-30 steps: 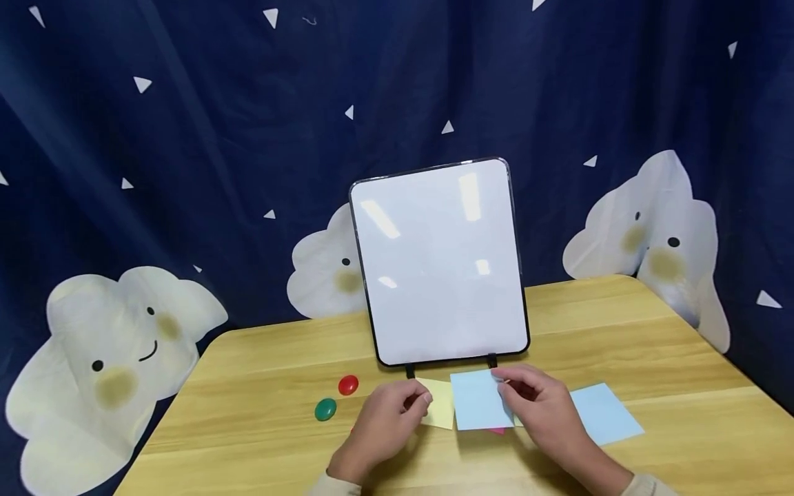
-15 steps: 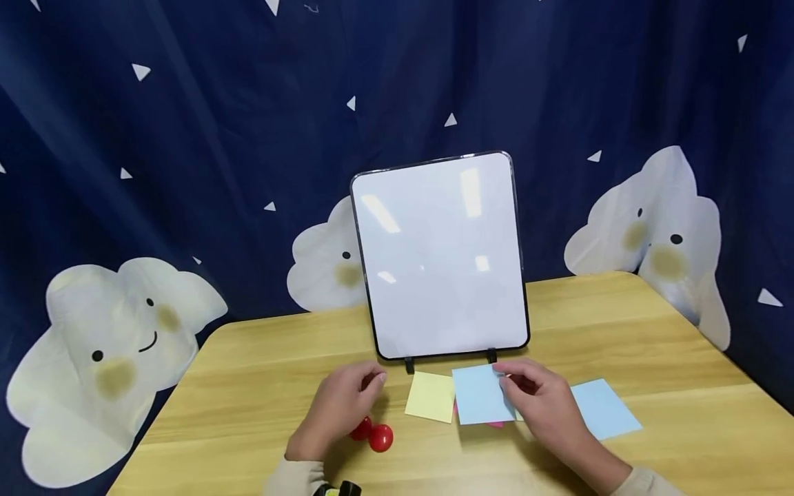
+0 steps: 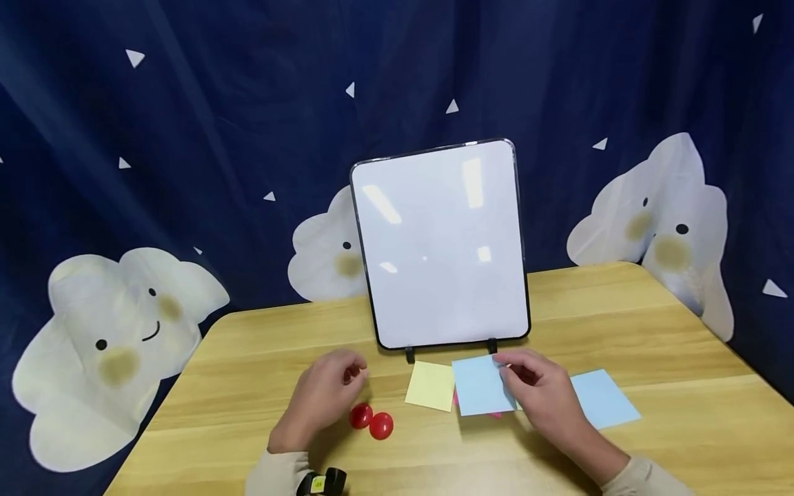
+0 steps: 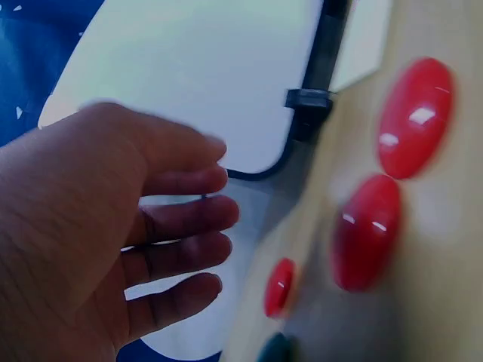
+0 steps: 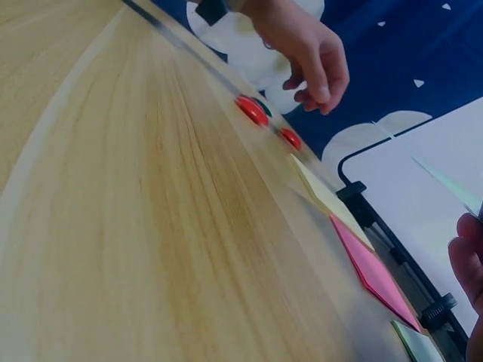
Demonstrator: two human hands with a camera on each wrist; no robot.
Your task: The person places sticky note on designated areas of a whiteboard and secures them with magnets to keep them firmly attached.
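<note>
My right hand (image 3: pixel 542 396) pinches a light blue square sticky note (image 3: pixel 484 387) at its right edge, just above the table in front of the whiteboard (image 3: pixel 443 244). Partly under that note lies a pink sticky note (image 5: pixel 373 268). My left hand (image 3: pixel 325 389) hovers over the table with loosely bent fingers and holds nothing. Beside it sit two round red magnets (image 3: pixel 370 421). The left wrist view also shows a smaller-looking red magnet (image 4: pixel 279 288) and part of a green magnet (image 4: pixel 275 348), both hidden behind the hand in the head view.
A yellow sticky note (image 3: pixel 430 386) lies before the whiteboard's left foot. Another light blue sticky note (image 3: pixel 604 398) lies to the right, and a pale green one (image 5: pixel 415 343) near the right foot. The whiteboard stands on black feet (image 3: pixel 410 355) on the wooden table (image 3: pixel 260 344).
My left hand has moved left, away from the yellow note, to above the magnets. It now covers the green one and a red one in the head view. My right hand keeps the blue note nearly still.
</note>
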